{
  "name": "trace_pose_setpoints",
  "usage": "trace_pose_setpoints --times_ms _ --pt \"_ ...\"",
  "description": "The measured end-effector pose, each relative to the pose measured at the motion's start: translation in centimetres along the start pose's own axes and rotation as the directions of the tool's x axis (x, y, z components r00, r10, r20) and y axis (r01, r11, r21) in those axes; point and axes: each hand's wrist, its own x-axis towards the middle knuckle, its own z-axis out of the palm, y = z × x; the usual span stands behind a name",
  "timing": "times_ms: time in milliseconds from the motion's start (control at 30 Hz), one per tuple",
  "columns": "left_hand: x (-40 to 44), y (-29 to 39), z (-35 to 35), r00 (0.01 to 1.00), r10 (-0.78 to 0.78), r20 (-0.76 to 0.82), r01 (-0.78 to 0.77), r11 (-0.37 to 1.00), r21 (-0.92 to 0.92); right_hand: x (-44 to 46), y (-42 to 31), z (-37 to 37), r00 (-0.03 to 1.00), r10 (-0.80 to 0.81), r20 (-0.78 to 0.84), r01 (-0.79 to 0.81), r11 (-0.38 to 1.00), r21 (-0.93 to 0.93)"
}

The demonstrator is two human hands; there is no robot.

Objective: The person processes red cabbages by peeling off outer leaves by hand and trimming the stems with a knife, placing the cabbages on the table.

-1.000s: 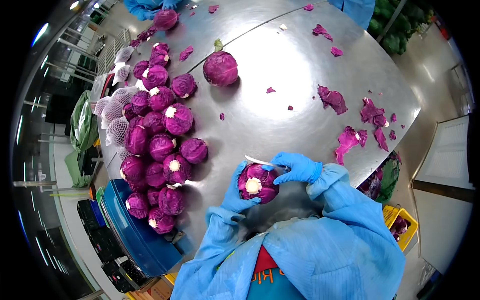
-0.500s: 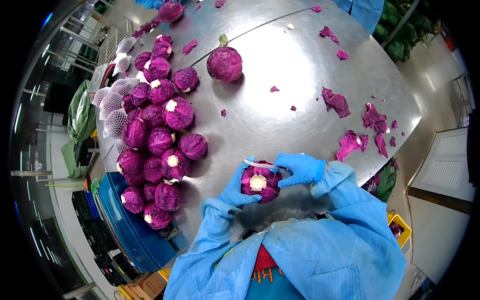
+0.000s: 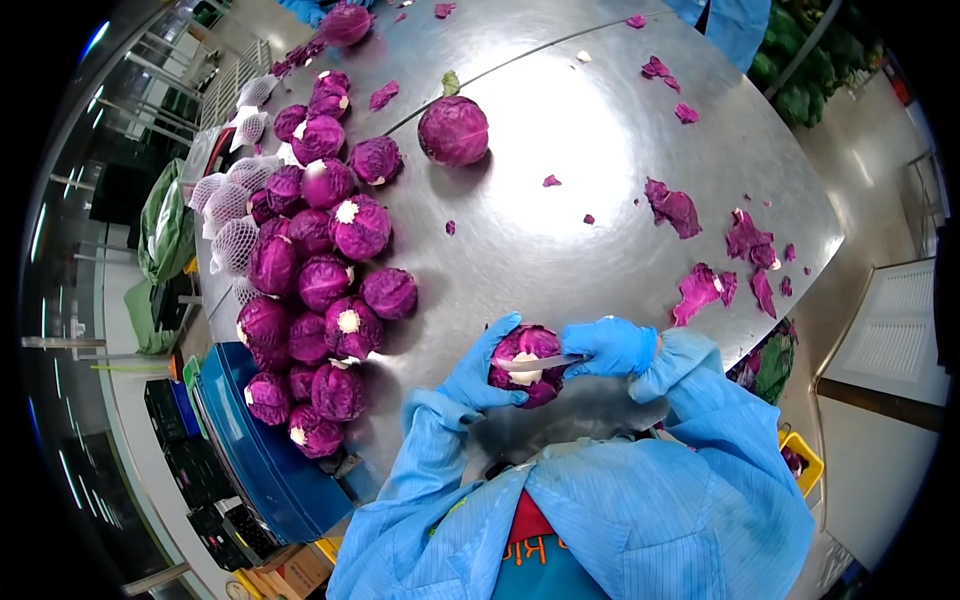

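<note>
My left hand point(image 3: 480, 370), in a blue glove, is wrapped round the left side of a red cabbage point(image 3: 541, 391) near the table's front edge. The cabbage's pale cut stem end faces up. My right hand point(image 3: 612, 347), also gloved in blue, grips a knife point(image 3: 535, 363) whose handle is mostly hidden by the fingers. The blade points left and lies across the stem end. A larger whole red cabbage point(image 3: 453, 131) sits apart, farther back on the table.
Several red cabbages point(image 3: 326, 283) are heaped on the left side of the steel table point(image 3: 500, 255). White mesh sleeves point(image 3: 236, 245) lie beyond them. Loose leaves point(image 3: 673, 208) are scattered on the right. A blue bin point(image 3: 262, 440) stands at the left edge; another person's blue sleeve point(image 3: 735, 28) shows at the back.
The knife has moved from the cabbage's far edge down across its stem end. My right hand has turned with it and shifted slightly toward me and to the right.
</note>
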Motion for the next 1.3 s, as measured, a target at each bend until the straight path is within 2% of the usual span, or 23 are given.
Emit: trace_pose_setpoints --times_ms 67,167,200,233,333,367,433,467,533,633,733,767,867,1100,1167,1267,1300 --pt "0.0 -0.2 0.0 0.999 -0.038 -0.02 0.037 0.998 -0.055 -0.8 -0.5 0.5 0.999 0.038 -0.028 -0.037 0.999 0.031" --pt "0.2 -0.3 -0.1 0.999 0.004 -0.033 -0.004 1.0 0.014 -2.7 -0.4 1.6 0.991 0.104 -0.086 -0.1 0.994 0.052" --pt "0.2 -0.3 -0.2 0.999 -0.011 -0.048 0.01 1.0 -0.014 -3.5 0.2 1.9 0.987 0.123 -0.106 -0.118 0.992 0.054" --pt "0.1 -0.1 -0.2 0.998 -0.027 -0.065 0.024 0.999 -0.043 -4.8 1.4 2.4 0.972 0.16 -0.172 -0.147 0.985 0.088" --pt "-0.3 -1.2 -0.4 0.989 -0.026 -0.147 0.009 0.993 -0.114 -8.4 4.1 2.9 0.788 0.444 -0.426 -0.462 0.885 0.067" --pt "-0.3 -1.8 -0.4 0.985 -0.021 -0.173 -0.003 0.991 -0.135 -8.4 4.7 3.5 0.71 0.42 -0.565 -0.443 0.89 0.106" --pt "-0.3 -1.3 0.2 0.984 -0.027 -0.175 0.012 0.996 -0.087 -8.1 4.9 4.7 0.481 0.365 -0.797 -0.396 0.902 0.173" --pt "-0.1 -0.9 0.5 0.984 -0.027 -0.176 0.017 0.998 -0.059 -7.8 5.2 5.0 0.558 0.389 -0.733 -0.448 0.885 0.127" --pt "0.0 -0.5 1.0 0.981 -0.026 -0.191 0.02 0.999 -0.035 -4.8 1.9 5.7 0.56 0.412 -0.719 -0.356 0.903 0.24" --pt "-0.1 -0.9 1.3 0.978 -0.024 -0.208 0.023 1.0 -0.009 -1.5 -2.2 5.9 0.639 0.44 -0.631 -0.299 0.898 0.323" --pt "-0.1 -0.9 1.6 0.973 -0.013 -0.23 0.015 1.0 0.007 0.1 -3.5 7.3 0.63 0.336 -0.7 -0.27 0.94 0.209" --pt "0.0 -0.9 1.8 0.971 -0.015 -0.238 0.014 1.0 -0.006 0.3 -4.0 7.5 0.585 0.337 -0.738 -0.265 0.939 0.218" --pt "0.1 -1.7 1.7 0.97 0.01 -0.242 -0.003 1.0 0.031 0.2 -3.6 7.8 0.569 0.319 -0.758 -0.306 0.938 0.165" --pt "0.2 -1.5 1.6 0.969 0.049 -0.242 -0.002 0.981 0.194 0.1 -3.8 7.9 0.55 0.359 -0.754 -0.318 0.925 0.209" --pt "0.2 -1.5 1.5 0.972 0.031 -0.231 -0.005 0.994 0.112 -0.1 -3.2 7.8 0.575 0.326 -0.75 -0.287 0.939 0.188" --pt "0.3 -0.5 2.0 0.962 -0.072 -0.265 0.055 0.996 -0.072 -1.4 -1.5 7.5 0.684 0.228 -0.693 -0.105 0.971 0.216" --pt "0.3 -0.2 2.1 0.952 -0.121 -0.282 0.082 0.986 -0.146 -2.0 -1.2 7.7 0.663 0.258 -0.703 -0.051 0.952 0.301"
